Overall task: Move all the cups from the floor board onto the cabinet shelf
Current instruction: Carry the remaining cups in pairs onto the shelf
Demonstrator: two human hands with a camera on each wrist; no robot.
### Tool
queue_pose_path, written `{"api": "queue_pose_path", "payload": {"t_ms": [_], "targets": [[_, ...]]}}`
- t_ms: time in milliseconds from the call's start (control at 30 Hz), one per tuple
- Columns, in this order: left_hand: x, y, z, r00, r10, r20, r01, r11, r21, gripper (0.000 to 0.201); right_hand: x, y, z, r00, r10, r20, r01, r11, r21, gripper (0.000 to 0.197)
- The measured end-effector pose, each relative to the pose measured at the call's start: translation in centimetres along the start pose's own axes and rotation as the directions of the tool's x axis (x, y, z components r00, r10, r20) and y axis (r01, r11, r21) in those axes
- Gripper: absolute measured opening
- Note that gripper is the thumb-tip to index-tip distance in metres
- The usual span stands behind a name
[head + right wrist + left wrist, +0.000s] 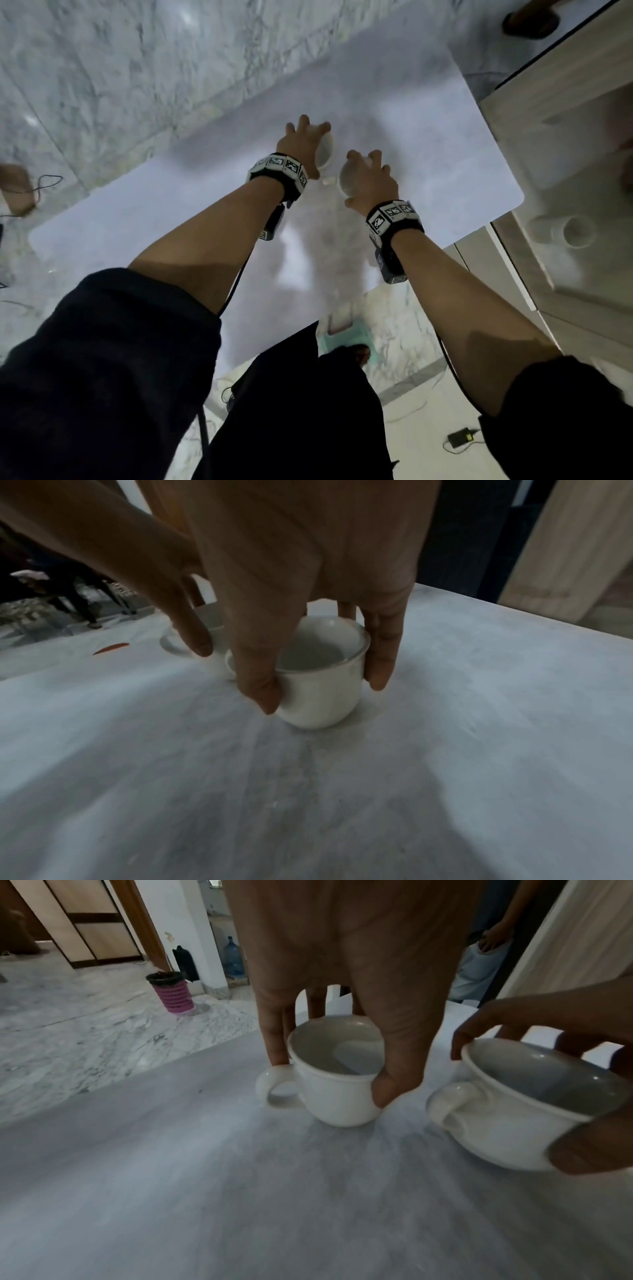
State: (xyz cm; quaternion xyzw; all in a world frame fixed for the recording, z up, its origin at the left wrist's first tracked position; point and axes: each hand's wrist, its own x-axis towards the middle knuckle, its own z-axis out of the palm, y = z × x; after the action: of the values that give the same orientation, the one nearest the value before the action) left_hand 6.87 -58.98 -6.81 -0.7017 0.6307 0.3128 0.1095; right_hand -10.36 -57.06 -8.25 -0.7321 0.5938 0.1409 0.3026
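Gripping from above, the left hand (pixel 301 144) has its fingers curled round the rim of a white cup (pixel 334 1074), thumb on one side and fingers on the other, while the right hand (pixel 368 178) is clamped the same way on a second white cup (pixel 318 680). Both cups sit upright, just beside each other near the middle of the floor board (pixel 137 212), toward its far edge; whether either has left the surface I cannot tell. They look like glazed ceramic: stiff, fairly light, slippery and chippable if knocked together, so a firm hold on the wall under the rim (or the side handle) seems safest. Off the board's right edge stands the cabinet (pixel 565 85), where more cups (pixel 561 231) show dimly on a shelf
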Motion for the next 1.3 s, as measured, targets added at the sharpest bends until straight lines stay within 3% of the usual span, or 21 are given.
{"api": "queue_pose_path", "payload": {"t_ms": [100, 233, 300, 533, 700, 767, 867, 1000, 1133, 1300], "targets": [[-0.5, 0.5, -0.1, 0.999, -0.013, 0.049, 0.013, 1.0, 0.001, 0.096, -1.2, 1.0, -0.3, 0.995, 0.075, 0.067, -0.078, 0.996, 0.033, 0.081], [-2.6, 1.6, 0.4, 0.992, 0.001, 0.126, -0.004, 1.0, 0.021, 0.096, -3.7, 3.5, -1.8, 0.958, 0.139, 0.249, -0.163, 0.984, 0.075, 0.084], [-4.1, 2.7, 0.5, 0.988, 0.027, 0.154, -0.033, 0.999, 0.036, 0.096, -5.6, 4.8, -2.6, 0.952, 0.155, 0.265, -0.181, 0.981, 0.076, 0.085], [-9.5, 10.0, -2.3, 0.983, 0.122, 0.137, -0.13, 0.99, 0.051, 0.093, -13.3, 9.1, -8.9, 0.968, 0.199, 0.153, -0.219, 0.968, 0.126, 0.09], [-15.2, 19.0, -7.8, 0.966, 0.258, 0.021, -0.259, 0.964, 0.067, 0.096, -22.7, 12.9, -16.8, 0.97, 0.242, -0.027, -0.234, 0.957, 0.17, 0.095], [-18.1, 23.6, -10.4, 0.942, 0.333, -0.049, -0.329, 0.941, 0.076, 0.094, -27.4, 14.5, -21.0, 0.962, 0.255, -0.098, -0.238, 0.959, 0.155, 0.086], [-24.2, 30.6, -14.7, 0.869, 0.463, -0.173, -0.447, 0.886, 0.124, 0.083, -35.2, 16.7, -27.6, 0.933, 0.252, -0.258, -0.234, 0.967, 0.098, 0.08], [-32.5, 39.0, -21.0, 0.759, 0.569, -0.316, -0.55, 0.821, 0.156, 0.074, -46.3, 18.3, -36.0, 0.851, 0.243, -0.466, -0.267, 0.964, 0.014, 0.076], [-41.2, 46.3, -27.5, 0.598, 0.674, -0.433, -0.659, 0.721, 0.213, 0.075, -58.0, 18.6, -43.0, 0.764, 0.235, -0.6, -0.227, 0.97, 0.092, 0.074], [-50.0, 53.0, -34.4, 0.435, 0.725, -0.534, -0.763, 0.612, 0.21, 0.08, -69.4, 18.1, -49.9, 0.64, 0.207, -0.74, -0.195, 0.975, 0.105, 0.072]]}}
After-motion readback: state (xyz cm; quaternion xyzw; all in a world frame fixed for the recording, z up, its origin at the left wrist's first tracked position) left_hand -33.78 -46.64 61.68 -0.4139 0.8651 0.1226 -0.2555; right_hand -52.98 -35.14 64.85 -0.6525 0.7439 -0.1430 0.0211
